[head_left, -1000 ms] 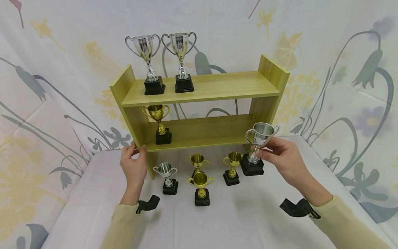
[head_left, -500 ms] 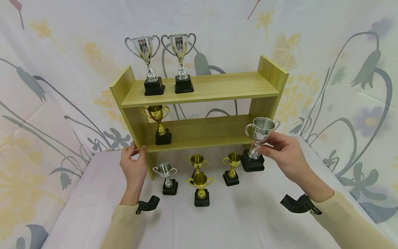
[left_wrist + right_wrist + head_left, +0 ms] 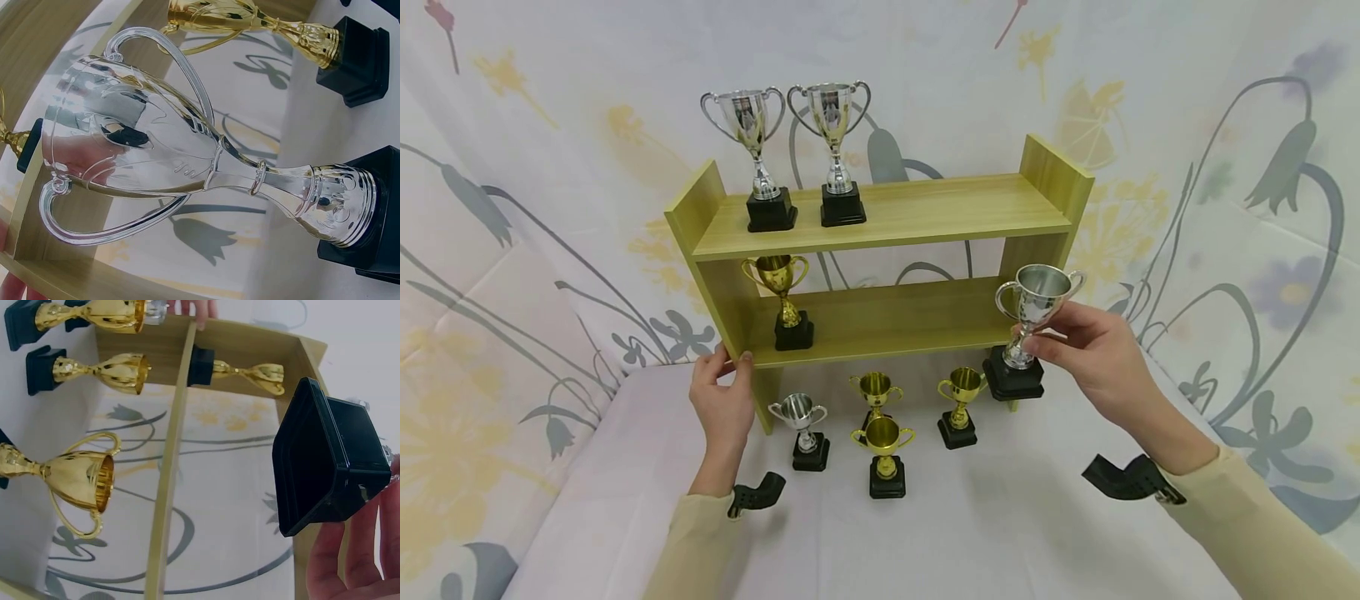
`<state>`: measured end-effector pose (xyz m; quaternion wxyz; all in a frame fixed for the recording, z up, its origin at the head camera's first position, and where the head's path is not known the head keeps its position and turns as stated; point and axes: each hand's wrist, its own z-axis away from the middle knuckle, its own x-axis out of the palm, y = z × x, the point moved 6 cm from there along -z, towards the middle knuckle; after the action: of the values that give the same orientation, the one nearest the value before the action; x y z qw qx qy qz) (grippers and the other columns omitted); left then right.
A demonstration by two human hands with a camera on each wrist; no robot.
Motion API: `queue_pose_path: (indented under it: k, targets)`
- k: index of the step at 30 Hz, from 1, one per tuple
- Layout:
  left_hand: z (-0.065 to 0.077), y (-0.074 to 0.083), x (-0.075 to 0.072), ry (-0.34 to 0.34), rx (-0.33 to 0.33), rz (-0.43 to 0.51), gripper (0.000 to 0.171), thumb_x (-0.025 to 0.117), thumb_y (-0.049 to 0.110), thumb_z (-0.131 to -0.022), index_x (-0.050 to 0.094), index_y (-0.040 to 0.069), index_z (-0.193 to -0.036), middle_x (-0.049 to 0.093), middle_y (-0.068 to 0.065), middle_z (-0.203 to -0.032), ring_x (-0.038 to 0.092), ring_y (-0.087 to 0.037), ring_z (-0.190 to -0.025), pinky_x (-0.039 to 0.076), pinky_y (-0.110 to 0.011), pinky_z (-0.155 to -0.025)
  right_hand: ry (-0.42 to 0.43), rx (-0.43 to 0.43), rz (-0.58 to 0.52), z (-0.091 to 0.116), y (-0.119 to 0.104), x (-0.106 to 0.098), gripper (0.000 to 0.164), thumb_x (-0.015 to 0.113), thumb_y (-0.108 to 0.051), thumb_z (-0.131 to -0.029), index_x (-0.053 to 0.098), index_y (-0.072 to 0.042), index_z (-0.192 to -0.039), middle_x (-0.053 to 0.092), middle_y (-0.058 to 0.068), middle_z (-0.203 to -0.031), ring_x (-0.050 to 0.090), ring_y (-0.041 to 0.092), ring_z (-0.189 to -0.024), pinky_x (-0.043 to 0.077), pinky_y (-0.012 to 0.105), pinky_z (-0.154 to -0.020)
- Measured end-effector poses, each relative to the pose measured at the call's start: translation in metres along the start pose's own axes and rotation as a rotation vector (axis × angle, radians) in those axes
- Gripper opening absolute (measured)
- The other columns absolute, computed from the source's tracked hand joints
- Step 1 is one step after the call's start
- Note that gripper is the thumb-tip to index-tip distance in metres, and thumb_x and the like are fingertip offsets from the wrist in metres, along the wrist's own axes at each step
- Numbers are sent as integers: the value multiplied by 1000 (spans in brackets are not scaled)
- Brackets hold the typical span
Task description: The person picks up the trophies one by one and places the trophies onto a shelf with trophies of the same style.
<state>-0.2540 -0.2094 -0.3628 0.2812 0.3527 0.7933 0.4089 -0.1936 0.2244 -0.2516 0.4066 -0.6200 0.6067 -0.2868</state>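
Observation:
My right hand (image 3: 1097, 354) pinches a silver trophy cup (image 3: 1037, 296) by its stem. The trophy is raised off the table, black base down, in front of the right end of the wooden shelf's (image 3: 887, 350) middle board. From below, the right wrist view shows the hollow underside of its black base (image 3: 334, 462). My left hand (image 3: 724, 404) grips the shelf's left side panel at the middle board, thumb in front. Close to that wrist, a smaller silver trophy (image 3: 137, 131) stands on the table, with a gold trophy (image 3: 300, 37) beyond it.
Two tall silver trophies (image 3: 835, 150) stand on the top board, towards its left. One gold trophy (image 3: 788, 312) occupies the middle board's left end. Gold trophies (image 3: 886, 462) stand on the white table (image 3: 925, 542) before the shelf. Flowered cloth (image 3: 1210, 208) hangs behind.
My right hand has lifted the silver trophy higher and slightly to the right, up to about the middle board's level. The left hand keeps its grip on the shelf.

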Motion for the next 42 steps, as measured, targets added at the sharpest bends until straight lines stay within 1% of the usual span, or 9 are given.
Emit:
queue_pose_path:
  k: [5,10,15,24,29,34,37,40,42]
  targets:
    - [1,-1,-1,0,-11,-12,32,64,10,-95,69,5,-126,54,-8,-95,54,-20,-93,46,-13,-64,-9,-7,-22,-3,-3,1,30,65,19,-84,71,2,-107,73,2,-94,70,13,-87,56,22,-75]
    - [1,0,-1,-4,-18,-2,32,64,9,-95,68,4,-127,53,-6,-96,53,-20,-94,47,-12,-64,-5,-7,-31,-6,-6,1,28,66,19,-84,71,5,-107,73,2,-94,70,13,-88,55,23,-75]
    - [1,1,-2,-6,-15,-2,32,65,9,-95,69,4,-126,53,-5,-95,54,-20,-94,47,-12,-64,-8,-11,-4,-11,-10,1,26,67,17,-84,69,8,-108,73,2,-95,70,13,-88,55,22,-75]
    - [1,1,-1,-9,-9,0,32,65,9,-95,69,4,-127,53,-6,-95,54,-20,-94,47,-13,-65,-17,-35,45,-21,-19,4,25,68,16,-83,71,5,-105,73,3,-93,68,12,-84,55,22,-73]
    - [0,1,0,-14,-5,5,33,65,9,-95,68,5,-127,53,-7,-95,54,-19,-94,47,-14,-65,-17,-36,77,-27,-24,4,19,69,14,-84,71,4,-100,71,2,-91,67,11,-81,55,21,-72]
    - [0,1,-1,-18,-7,-8,34,64,11,-95,68,6,-129,53,-9,-96,54,-19,-94,47,-12,-66,-32,-40,29,-31,-28,6,20,68,15,-84,72,4,-101,72,3,-92,69,12,-84,55,21,-74]
    - [1,0,-1,-16,-7,-12,34,64,11,-95,67,6,-129,53,-8,-96,54,-20,-94,47,-12,-66,-34,-46,9,-34,-30,6,21,68,15,-84,73,2,-99,72,3,-92,69,12,-83,55,21,-73]
    - [0,0,0,-13,-1,-13,34,64,11,-95,68,6,-129,53,-9,-97,54,-20,-94,47,-12,-66,-35,-48,12,-37,-32,6,21,68,15,-84,74,0,-98,72,2,-91,67,11,-80,54,20,-71]
    - [0,0,0,-11,1,-10,33,64,10,-95,68,7,-128,53,-9,-97,54,-19,-94,47,-12,-66,-34,-48,38,-39,-34,6,19,68,13,-85,74,0,-97,71,1,-91,66,11,-79,54,20,-71]
